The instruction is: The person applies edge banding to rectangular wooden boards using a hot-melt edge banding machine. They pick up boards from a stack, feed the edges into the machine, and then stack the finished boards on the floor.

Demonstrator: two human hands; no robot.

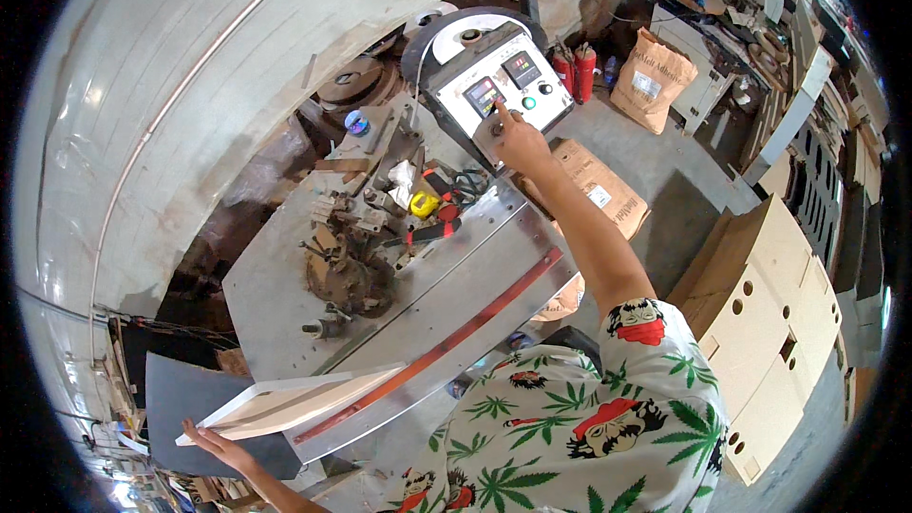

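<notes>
My left hand (pixel 217 445) grips the near left end of a board (pixel 304 403) with white edges and a light wood-coloured face. The board rests across the left part of the metal machine table (pixel 446 271), beside a red strip (pixel 456 328) along its front. My right arm reaches forward to a white control panel (pixel 499 85). There my right hand (pixel 521 144) has its index finger stretched to the lower edge of the left digital display (pixel 484 95), and it holds nothing. A green button (pixel 528 103) and a black knob (pixel 545 89) sit to the right of that finger.
A greasy mechanical unit (pixel 347 271) stands on the table, near a yellow tape measure (pixel 424 204) and several hand tools. Red fire extinguishers (pixel 583 71) and paper sacks (pixel 654 81) stand beyond the panel. Drilled panels (pixel 774 342) are stacked at the right.
</notes>
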